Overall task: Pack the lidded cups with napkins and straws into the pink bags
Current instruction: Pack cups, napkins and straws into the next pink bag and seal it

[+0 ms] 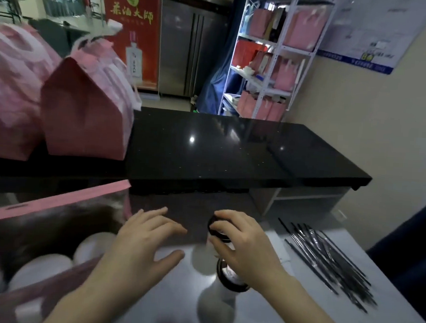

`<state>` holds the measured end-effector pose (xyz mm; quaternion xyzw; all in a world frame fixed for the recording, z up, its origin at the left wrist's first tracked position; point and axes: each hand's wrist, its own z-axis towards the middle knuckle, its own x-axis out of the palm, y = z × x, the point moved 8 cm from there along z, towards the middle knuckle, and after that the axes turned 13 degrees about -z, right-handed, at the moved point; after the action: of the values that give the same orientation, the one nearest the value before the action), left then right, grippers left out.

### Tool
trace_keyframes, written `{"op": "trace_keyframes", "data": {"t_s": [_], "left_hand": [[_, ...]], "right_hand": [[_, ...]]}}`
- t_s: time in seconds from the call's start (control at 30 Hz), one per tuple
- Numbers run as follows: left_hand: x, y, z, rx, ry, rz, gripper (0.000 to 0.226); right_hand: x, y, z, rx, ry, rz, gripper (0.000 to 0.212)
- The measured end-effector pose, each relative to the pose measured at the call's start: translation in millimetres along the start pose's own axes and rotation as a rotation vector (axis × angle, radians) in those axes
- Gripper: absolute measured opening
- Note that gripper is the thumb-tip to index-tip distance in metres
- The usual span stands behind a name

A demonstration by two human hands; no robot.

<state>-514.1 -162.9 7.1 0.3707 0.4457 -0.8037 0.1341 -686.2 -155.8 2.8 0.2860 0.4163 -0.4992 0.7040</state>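
Observation:
My right hand [242,240] grips the black lid of a white cup [202,256] from above, over the grey work table. A second white cup with a black lid [219,301] stands just nearer, under my right wrist. My left hand [142,242] hovers with fingers spread beside an open pink bag [54,203] at the lower left. White rounded shapes [40,273] show inside that bag, blurred. Several black wrapped straws [325,260] lie on the table to the right. No napkins can be made out.
Two folded-shut pink bags [85,108] stand on the black counter [220,151] at the back left. A white metal shelf [270,60] with more pink bags stands against the right wall. A dark blue object [411,243] borders the table's right edge.

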Motion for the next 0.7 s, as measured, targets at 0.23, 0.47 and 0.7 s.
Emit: {"op": "trace_keyframes", "data": {"t_s": [0.23, 0.47, 0.7], "left_hand": [[152, -50, 103, -0.083, 0.150, -0.103, 0.023], [294, -28, 186, -0.216, 0.562, 0.126, 0.047], [346, 21, 216, -0.339, 0.675, 0.349, 0.041]], "right_hand": [[41, -175, -63, 0.206, 0.379, -0.073, 0.029], [117, -264, -86, 0.236, 0.668, -0.028, 0.050], [185, -281, -81, 0.141, 0.690, -0.014, 0.054]]}}
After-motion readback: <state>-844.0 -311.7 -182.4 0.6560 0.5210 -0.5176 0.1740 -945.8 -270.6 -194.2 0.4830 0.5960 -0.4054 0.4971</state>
